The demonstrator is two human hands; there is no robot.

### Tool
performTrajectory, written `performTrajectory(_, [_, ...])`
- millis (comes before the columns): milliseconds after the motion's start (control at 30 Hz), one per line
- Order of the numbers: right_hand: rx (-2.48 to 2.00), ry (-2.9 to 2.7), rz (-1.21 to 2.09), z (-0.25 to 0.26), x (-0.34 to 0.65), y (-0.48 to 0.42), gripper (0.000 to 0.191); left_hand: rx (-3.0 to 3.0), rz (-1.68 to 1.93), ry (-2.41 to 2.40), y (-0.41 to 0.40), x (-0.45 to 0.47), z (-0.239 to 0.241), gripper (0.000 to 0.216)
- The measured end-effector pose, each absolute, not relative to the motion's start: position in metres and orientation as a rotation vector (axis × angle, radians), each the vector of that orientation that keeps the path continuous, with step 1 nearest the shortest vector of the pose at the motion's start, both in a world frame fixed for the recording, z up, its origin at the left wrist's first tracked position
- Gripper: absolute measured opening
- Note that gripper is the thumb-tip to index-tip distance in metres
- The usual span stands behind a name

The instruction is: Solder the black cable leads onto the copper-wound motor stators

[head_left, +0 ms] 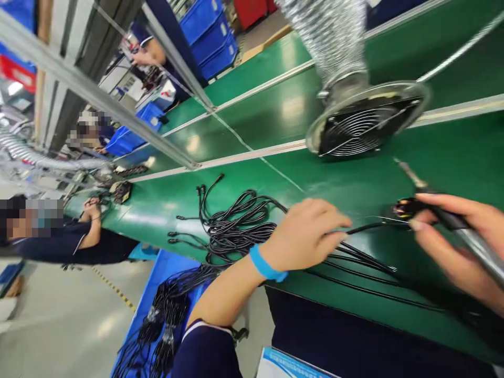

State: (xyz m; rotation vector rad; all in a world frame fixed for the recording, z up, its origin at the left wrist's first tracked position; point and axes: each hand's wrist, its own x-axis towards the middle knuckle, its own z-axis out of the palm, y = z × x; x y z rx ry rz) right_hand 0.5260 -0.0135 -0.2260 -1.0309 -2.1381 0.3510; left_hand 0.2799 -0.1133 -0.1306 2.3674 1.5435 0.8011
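Observation:
My left hand (309, 233), with a blue band at its wrist, is closed with thumb and finger together on a thin black cable (368, 227). That cable runs right toward a dark round part with copper-coloured bits (402, 208), probably a connector. My right hand (452, 241) grips a soldering iron (470, 244), its tip pointing up and left above the green bench. Its fingertips are close to the dark part; whether they touch it I cannot tell. A fine silvery wire shows near them. Coiled black cables (240, 226) lie left of my left hand, and more strands pass beneath it.
A fume extractor hood (354, 126) with a silver duct hangs over the green bench (157, 210). A blue bin (165, 257) with bundled cables stands at the bench's front edge. A co-worker (71, 236) works at left; another person's hand (145, 55) shows behind metal posts.

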Motion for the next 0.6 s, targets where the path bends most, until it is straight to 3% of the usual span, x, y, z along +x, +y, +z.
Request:
performTrajectory(200, [-0.817,-2.047,0.264,-0.204,0.509,-0.014,0.021,2.378,0.393,1.54,-0.05,0.342,-0.181,0.011])
performTrajectory(467, [-0.755,-2.117,0.292,-0.216,0.517,-0.008,0.023,2.199,1.139,1.48,-0.06,0.338,-0.206,0.011])
performTrajectory(600, [-0.738,-2.157,0.289,-0.219,0.525,-0.002,0.025,2.03,1.226,1.485,-0.054,0.337,-0.206,0.009])
